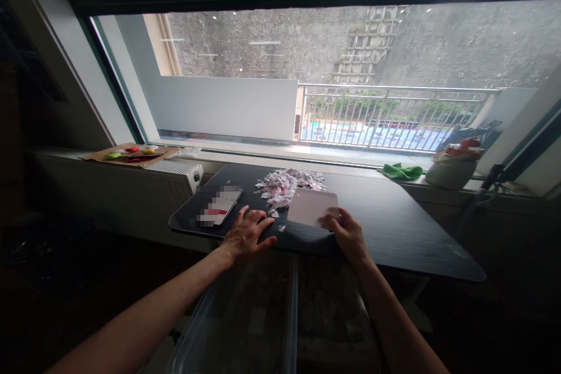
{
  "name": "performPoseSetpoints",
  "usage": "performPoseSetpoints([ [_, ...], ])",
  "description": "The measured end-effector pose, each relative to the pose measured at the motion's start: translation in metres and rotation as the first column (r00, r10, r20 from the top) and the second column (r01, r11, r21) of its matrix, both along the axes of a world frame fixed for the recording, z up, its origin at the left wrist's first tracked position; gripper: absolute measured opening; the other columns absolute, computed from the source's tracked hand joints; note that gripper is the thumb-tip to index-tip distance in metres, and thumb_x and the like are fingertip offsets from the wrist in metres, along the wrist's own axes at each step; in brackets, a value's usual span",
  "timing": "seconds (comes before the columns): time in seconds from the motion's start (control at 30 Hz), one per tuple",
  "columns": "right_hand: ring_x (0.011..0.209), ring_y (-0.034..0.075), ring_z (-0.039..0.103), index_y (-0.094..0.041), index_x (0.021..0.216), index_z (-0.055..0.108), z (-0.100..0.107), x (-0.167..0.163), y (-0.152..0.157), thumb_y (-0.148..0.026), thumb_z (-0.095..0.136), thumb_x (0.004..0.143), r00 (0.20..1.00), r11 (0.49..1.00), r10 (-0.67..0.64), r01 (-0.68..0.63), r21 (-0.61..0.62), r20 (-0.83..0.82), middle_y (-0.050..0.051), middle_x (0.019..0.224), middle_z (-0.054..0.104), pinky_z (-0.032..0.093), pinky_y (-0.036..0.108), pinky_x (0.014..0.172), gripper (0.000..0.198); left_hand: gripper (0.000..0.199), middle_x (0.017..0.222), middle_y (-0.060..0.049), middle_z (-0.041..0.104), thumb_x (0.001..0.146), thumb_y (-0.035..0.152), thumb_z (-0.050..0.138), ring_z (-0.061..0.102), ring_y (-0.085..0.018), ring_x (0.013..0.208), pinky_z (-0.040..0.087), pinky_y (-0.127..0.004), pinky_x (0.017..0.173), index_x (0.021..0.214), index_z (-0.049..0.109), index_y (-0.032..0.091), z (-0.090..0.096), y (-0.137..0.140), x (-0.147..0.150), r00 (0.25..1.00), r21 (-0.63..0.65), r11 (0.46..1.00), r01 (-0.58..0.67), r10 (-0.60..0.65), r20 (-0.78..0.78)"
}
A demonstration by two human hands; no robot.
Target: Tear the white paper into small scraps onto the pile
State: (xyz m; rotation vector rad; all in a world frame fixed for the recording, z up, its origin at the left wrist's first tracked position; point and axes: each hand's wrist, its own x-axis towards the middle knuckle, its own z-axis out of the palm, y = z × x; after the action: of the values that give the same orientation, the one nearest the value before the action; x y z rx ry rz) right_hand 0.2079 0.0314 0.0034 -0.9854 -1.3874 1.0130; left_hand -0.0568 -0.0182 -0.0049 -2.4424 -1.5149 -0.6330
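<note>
My right hand (348, 232) pinches a pale, thin, flat card (312, 207) at its right edge, thumb on top. The card has rounded corners and what looks like a small hole at its upper left. Its far edge meets a heap of small torn paper scraps (284, 183) on the dark table (372, 210). My left hand (249, 232) rests at the table's near edge, fingers spread, holding nothing. Close to its fingertips lie a few loose scraps (281, 228). Left of that hand is a phone (223, 207), its screen partly blurred out.
Below the table's near edge stands a clear plastic bin (236, 315). A radiator (131, 187) and brown paper with colourful items (131, 155) are at the left. On the right sill sit a green cloth (400, 172) and a pale bag (453, 169). A window spans the back.
</note>
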Motion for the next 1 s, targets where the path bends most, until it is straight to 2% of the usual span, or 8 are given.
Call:
performPoseSetpoints([
  [0.23,0.077,0.023,0.071,-0.018,0.092,0.061,0.000,-0.003,-0.001,-0.048,0.065,0.069,0.999,1.000,0.010,-0.010,0.020,0.033,0.006,0.079,0.074,0.055,0.035,0.074,0.037,0.050,0.111,-0.009,0.055,0.088,0.055,0.039,0.050,-0.026,0.107,0.018,-0.057,0.108,0.118,0.057,0.020,0.000,0.000,0.000,1.000,-0.013,1.000,-0.007,0.007,-0.017],
  [0.5,0.075,0.021,0.069,-0.018,0.093,0.061,0.002,-0.004,-0.003,-0.041,0.063,0.069,0.997,1.000,0.014,-0.014,0.012,0.079,0.007,0.081,0.074,0.054,0.035,0.072,0.033,0.048,0.111,-0.008,0.056,0.087,0.056,0.039,0.050,-0.024,0.106,0.018,-0.056,0.108,0.117,0.056,0.022,0.000,0.000,0.000,1.000,-0.013,1.000,-0.011,0.010,-0.015],
  [0.67,0.072,0.021,0.067,-0.018,0.089,0.062,0.003,0.006,-0.008,-0.035,0.057,0.070,0.970,0.991,-0.134,0.130,0.028,0.202,0.005,0.076,0.072,0.051,0.035,0.073,0.026,0.049,0.111,-0.008,0.055,0.088,0.056,0.038,0.050,-0.024,0.106,0.018,-0.057,0.108,0.118,0.056,0.021,-0.001,0.000,0.000,1.000,-0.014,1.000,-0.010,0.010,-0.022],
  [0.83,0.071,0.020,0.064,-0.017,0.088,0.065,0.007,0.044,-0.017,-0.035,0.057,0.066,0.911,0.949,-0.307,0.315,0.018,0.274,0.004,0.075,0.070,0.049,0.032,0.067,0.029,0.050,0.111,-0.009,0.056,0.088,0.056,0.038,0.050,-0.024,0.106,0.019,-0.055,0.107,0.118,0.056,0.021,0.000,0.000,0.000,0.999,-0.014,1.000,-0.013,0.013,-0.029],
  [0.93,0.064,0.019,0.061,-0.016,0.087,0.065,0.011,0.061,-0.016,-0.036,0.058,0.063,0.900,0.920,-0.379,0.393,-0.021,0.216,0.004,0.069,0.069,0.047,0.029,0.057,0.032,0.050,0.110,-0.008,0.056,0.088,0.056,0.038,0.050,-0.024,0.104,0.020,-0.055,0.107,0.118,0.057,0.021,0.000,0.001,-0.001,1.000,-0.005,1.000,-0.003,0.003,-0.027],
  [1.0,0.062,0.018,0.061,-0.015,0.086,0.065,0.013,0.065,-0.010,-0.038,0.059,0.061,0.931,0.933,-0.344,0.353,-0.062,0.126,0.004,0.068,0.069,0.045,0.027,0.052,0.034,0.049,0.110,-0.008,0.056,0.088,0.055,0.039,0.050,-0.024,0.105,0.020,-0.055,0.108,0.118,0.056,0.022,0.000,0.001,-0.001,1.000,0.003,1.000,0.001,-0.001,-0.027],
])
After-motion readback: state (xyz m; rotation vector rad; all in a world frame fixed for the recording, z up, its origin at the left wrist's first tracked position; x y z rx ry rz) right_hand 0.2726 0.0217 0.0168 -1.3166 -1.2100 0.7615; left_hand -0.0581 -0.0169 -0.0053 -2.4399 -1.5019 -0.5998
